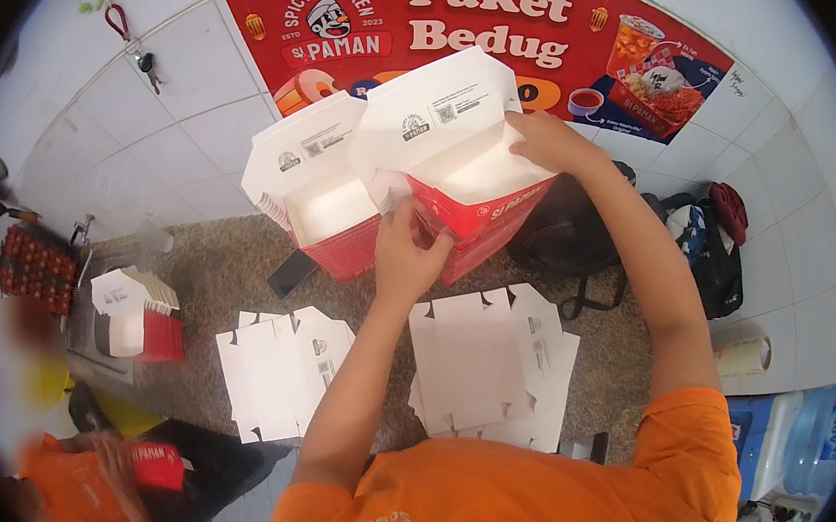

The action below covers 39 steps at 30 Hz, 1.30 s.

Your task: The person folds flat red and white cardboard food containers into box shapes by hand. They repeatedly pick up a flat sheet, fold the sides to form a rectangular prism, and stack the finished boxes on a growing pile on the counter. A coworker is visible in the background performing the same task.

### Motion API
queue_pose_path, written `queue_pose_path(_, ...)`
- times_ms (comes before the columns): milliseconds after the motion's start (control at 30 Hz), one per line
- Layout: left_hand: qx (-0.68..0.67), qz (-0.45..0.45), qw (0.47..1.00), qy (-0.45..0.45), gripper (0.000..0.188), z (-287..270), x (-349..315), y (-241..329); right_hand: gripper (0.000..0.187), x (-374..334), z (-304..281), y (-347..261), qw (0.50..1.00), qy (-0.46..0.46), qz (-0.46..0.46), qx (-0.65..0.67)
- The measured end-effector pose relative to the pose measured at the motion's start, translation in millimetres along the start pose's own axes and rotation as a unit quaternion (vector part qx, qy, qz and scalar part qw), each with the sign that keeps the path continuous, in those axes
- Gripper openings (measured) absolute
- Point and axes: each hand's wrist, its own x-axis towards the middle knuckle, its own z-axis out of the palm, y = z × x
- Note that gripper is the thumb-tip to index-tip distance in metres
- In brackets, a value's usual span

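The open box (471,179), red outside and white inside, sits atop nested boxes whose lower layers are mostly hidden. It lies between both hands: the left hand (407,247) pinches its near-left corner, and the right hand (549,140) grips the right wall, some fingertips out of sight. Just left stands another box stack (338,253), partly covered. The right forearm overlaps a black bag (560,234); a co-worker (81,499) at lower left is blurred and cut off.

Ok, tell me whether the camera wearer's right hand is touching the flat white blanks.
No: the right hand has its fingers on the open red-and-white box, apart from the flat white blanks.
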Motion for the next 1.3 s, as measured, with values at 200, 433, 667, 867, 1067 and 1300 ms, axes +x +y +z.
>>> queue_pose_path(200, -0.02, 0.139, 0.983, 0.115, 0.058, 19.6, -12.9, 15.8, 0.033, 11.4, 34.0, 15.5, 0.993, 0.119, 0.014, 0.023)
queue_pose_path(433, -0.005, 0.193, 0.975, 0.112, 0.044, 32.0, -26.1, -2.9, 0.032, 17.0, 37.0, 10.3, 0.994, 0.091, 0.054, -0.019)
queue_pose_path(667, 0.047, 0.241, 0.962, 0.119, 0.064, 34.3, -80.6, 28.4, 0.041, -5.6, 47.6, -2.3, 0.986, 0.133, 0.076, -0.063)
queue_pose_path(867, 0.332, 0.128, 0.792, -0.496, 0.08, 36.2, -230.1, 14.3, 0.034, -56.8, 55.4, -23.7, 0.881, 0.457, 0.049, 0.11)
queue_pose_path(1067, 0.261, 0.18, 0.791, -0.524, 0.043, 67.4, -254.9, -93.0, 0.017, -209.5, 82.7, -97.1, 0.843, 0.414, 0.032, 0.343)
queue_pose_path(1300, 0.117, 0.095, 0.889, -0.433, 0.023, 46.3, -204.2, -41.3, 0.01, -331.8, 137.3, -119.2, 0.853, 0.431, 0.113, 0.273)
